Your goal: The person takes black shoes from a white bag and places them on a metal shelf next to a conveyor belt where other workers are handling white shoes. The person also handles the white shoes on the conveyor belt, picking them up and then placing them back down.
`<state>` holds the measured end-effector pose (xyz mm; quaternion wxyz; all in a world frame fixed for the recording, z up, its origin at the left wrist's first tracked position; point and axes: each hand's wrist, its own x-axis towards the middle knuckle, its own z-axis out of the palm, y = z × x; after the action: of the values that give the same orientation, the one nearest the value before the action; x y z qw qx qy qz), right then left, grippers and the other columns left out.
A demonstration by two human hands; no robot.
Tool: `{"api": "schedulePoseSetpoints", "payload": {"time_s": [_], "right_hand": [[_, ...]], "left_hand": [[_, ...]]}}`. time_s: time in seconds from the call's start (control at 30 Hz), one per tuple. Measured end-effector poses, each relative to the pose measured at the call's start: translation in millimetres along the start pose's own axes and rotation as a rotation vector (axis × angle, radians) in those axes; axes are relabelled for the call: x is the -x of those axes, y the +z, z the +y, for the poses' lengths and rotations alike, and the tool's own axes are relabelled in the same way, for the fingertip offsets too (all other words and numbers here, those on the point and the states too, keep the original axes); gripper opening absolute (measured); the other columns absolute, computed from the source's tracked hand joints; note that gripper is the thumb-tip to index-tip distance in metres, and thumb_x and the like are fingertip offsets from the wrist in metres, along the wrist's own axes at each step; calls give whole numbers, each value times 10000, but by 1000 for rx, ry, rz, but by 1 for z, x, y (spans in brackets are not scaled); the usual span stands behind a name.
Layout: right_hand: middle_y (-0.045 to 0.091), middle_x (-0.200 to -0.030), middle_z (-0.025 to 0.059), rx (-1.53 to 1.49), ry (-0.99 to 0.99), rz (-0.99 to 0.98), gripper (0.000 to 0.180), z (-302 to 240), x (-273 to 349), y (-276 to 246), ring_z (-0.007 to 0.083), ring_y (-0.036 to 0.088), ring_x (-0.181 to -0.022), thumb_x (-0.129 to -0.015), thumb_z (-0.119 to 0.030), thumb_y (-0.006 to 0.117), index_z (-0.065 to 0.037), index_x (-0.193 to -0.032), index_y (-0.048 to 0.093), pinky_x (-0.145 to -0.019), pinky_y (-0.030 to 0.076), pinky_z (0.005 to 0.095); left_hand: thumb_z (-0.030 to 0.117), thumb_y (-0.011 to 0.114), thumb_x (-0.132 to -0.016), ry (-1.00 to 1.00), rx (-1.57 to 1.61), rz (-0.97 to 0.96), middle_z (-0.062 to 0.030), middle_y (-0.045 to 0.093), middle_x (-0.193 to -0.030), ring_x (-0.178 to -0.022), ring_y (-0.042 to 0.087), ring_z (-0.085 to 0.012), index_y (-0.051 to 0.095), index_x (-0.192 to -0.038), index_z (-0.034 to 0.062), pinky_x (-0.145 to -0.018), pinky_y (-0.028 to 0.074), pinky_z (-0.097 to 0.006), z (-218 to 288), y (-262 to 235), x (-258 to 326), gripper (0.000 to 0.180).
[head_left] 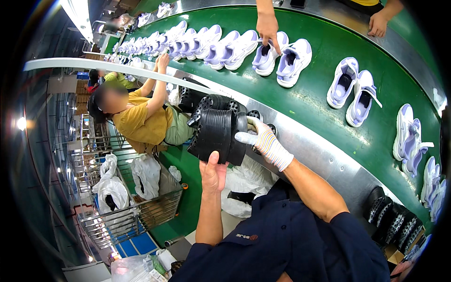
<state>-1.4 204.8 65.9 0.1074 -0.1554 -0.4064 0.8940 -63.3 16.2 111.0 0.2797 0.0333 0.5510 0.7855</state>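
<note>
We are gripping a stack of black studded rubber shoe soles [218, 134] from below with our bare left hand [213, 174], thumb pressing its near face. Our right hand [264, 141], wearing a white striped knit glove, is curling its fingers around the stack's far side, beside the steel conveyor rim [310, 141]. Beyond, white-and-lilac sneakers [286, 58] are sitting on the green belt [324, 113], where another person's hand [268, 29] is touching one.
</note>
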Motion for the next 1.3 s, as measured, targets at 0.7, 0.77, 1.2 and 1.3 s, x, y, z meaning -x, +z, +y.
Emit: {"api": "schedulePoseSetpoints", "payload": {"time_s": [0.7, 0.77, 1.2, 1.3], "right_hand": [[628, -1260, 35, -254, 137, 105, 665, -14, 74, -83, 163, 585, -1174, -856, -301, 762, -39, -1422, 529, -1052, 448, 334], [614, -1322, 56, -255, 162, 70, 710, -15, 77, -79, 185, 571, -1228, -855, -302, 770, -28, -1453, 501, -1087, 431, 354], [596, -1355, 63, -205, 186, 48, 809, -7, 102, -79, 183, 528, -1271, -840, -354, 790, -4, -1490, 461, -1134, 369, 354], [602, -1321, 48, -213, 183, 114, 780, -13, 112, -82, 170, 540, -1243, -839, -328, 796, -7, -1473, 476, -1109, 393, 347]], "left_hand": [[89, 911, -721, 485, -949, 143, -238, 616, -1285, -1130, 657, -317, 373, -1468, 72, -987, 537, -403, -56, -53, -95, 921], [115, 918, -718, 500, -975, 146, -245, 614, -1291, -1143, 651, -344, 380, -1473, 78, -999, 526, -411, -67, -60, -103, 927], [223, 951, -699, 463, -1043, 187, -250, 551, -1410, -1271, 562, -375, 387, -1520, 50, -1095, 443, -441, -73, -58, -98, 1011], [222, 943, -715, 542, -1074, 224, -239, 551, -1413, -1282, 552, -359, 401, -1510, 20, -1104, 429, -447, -57, -41, -83, 983]]}}
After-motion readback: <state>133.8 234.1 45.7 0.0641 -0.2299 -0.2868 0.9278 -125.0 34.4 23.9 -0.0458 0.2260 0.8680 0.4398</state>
